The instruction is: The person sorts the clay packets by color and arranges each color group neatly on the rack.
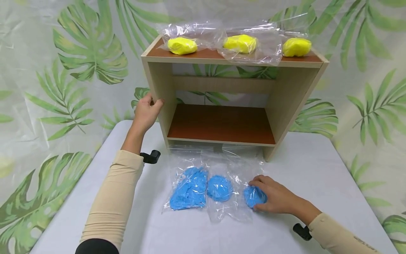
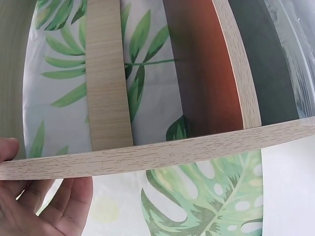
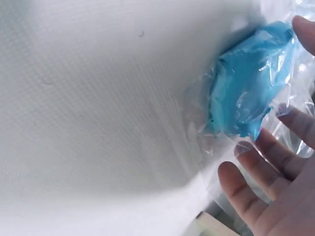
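Note:
My left hand (image 1: 148, 111) grips the front edge of the left side panel of a small wooden shelf (image 1: 299, 102). In the left wrist view its thumb lies on the inner face of the panel (image 2: 162, 155), with the fingers on the outer side. Down on the table, my right hand (image 1: 277, 197) holds a clear bag with a blue clay lump (image 1: 253, 197), thumb and fingers at opposite sides of it. The right wrist view shows the fingertips at the plastic around the blue clay (image 3: 246, 86). To its left lie a round bagged blue lump (image 1: 220, 188) and a larger, flatter one (image 1: 189, 189).
Bagged yellow clay lumps, one at left (image 1: 182, 46), one mid-top (image 1: 240, 43) and one at right (image 1: 296, 47), sit on the shelf's top board. Below is a brown lower board (image 1: 222, 123). A leaf-patterned cloth (image 1: 92, 42) hangs behind the white table (image 1: 317, 169).

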### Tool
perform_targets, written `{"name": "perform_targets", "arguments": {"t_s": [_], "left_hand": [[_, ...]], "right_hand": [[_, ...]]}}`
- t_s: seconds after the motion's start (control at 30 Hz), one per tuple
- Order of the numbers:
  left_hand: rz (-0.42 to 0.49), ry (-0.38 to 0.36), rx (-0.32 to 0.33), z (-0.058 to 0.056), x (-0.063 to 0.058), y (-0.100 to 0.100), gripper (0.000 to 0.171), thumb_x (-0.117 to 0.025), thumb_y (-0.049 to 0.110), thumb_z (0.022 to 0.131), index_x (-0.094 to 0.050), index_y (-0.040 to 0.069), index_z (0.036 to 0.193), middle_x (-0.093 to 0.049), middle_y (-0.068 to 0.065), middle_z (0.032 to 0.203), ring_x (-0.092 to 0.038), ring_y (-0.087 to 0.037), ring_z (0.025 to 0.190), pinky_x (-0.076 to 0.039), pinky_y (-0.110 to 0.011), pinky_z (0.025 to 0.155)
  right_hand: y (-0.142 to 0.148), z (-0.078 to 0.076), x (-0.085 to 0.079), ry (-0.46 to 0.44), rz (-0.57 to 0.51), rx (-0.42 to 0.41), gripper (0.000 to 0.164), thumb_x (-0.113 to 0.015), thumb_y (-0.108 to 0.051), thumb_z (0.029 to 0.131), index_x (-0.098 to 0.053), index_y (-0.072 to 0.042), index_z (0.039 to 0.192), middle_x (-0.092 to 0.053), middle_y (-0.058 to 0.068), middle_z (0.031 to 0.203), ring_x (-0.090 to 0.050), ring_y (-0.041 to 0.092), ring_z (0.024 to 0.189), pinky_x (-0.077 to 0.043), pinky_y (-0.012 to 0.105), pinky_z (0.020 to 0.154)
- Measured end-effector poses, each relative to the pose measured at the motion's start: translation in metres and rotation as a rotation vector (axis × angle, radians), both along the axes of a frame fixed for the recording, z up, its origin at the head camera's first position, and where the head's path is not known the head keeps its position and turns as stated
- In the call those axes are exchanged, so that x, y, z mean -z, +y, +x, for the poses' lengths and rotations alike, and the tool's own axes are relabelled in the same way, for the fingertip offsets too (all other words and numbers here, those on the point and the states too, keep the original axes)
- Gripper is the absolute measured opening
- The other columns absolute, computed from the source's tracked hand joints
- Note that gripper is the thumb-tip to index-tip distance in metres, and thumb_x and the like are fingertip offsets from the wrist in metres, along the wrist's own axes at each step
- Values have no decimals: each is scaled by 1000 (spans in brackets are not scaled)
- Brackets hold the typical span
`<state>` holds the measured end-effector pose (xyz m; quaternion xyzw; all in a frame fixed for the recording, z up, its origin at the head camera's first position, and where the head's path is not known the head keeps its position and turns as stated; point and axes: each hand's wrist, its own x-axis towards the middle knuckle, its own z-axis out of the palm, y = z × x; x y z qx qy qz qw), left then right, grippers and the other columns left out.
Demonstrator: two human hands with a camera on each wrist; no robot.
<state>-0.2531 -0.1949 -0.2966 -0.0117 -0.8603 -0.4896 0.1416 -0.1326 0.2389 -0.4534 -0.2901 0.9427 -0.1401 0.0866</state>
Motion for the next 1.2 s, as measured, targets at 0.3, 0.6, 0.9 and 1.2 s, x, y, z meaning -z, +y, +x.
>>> {"name": "perform_targets", "arguments": {"t_s": [0.3, 0.6, 0.9, 1.2], "left_hand": [[-5, 17, -1, 0, 2, 0, 48, -48, 31, 97, -55, 8, 138, -60, -20, 137, -59, -34, 123, -49, -50, 102], [-4, 7, -7, -1, 1, -1, 49, -49, 32, 96, -55, 8, 138, -60, -20, 137, -59, -34, 123, -49, -51, 102], [2, 2, -7, -1, 2, -1, 50, -48, 32, 96, -54, 9, 140, -58, -19, 139, -57, -34, 126, -49, -52, 103], [-3, 3, -3, -1, 2, -1, 49, -49, 32, 96, -54, 9, 139, -59, -19, 138, -58, -33, 124, -49, -51, 101]], "right_hand": [[-3, 0, 4, -1, 43, -27, 76, -83, -42, 73, -55, -10, 136, -55, 11, 135, -54, 29, 121, -54, 49, 96], [-7, -6, 2, 8, 65, -62, 74, -85, -42, 69, -58, -11, 131, -56, 5, 121, -54, 23, 109, -56, 46, 89], [-11, -7, -3, -11, 87, -65, 72, -85, -41, 69, -59, -12, 130, -57, 5, 119, -54, 23, 109, -55, 47, 90], [-12, -7, 0, -1, 91, -58, 69, -85, -41, 67, -60, -15, 125, -57, 4, 118, -54, 22, 107, -55, 46, 88]]}}
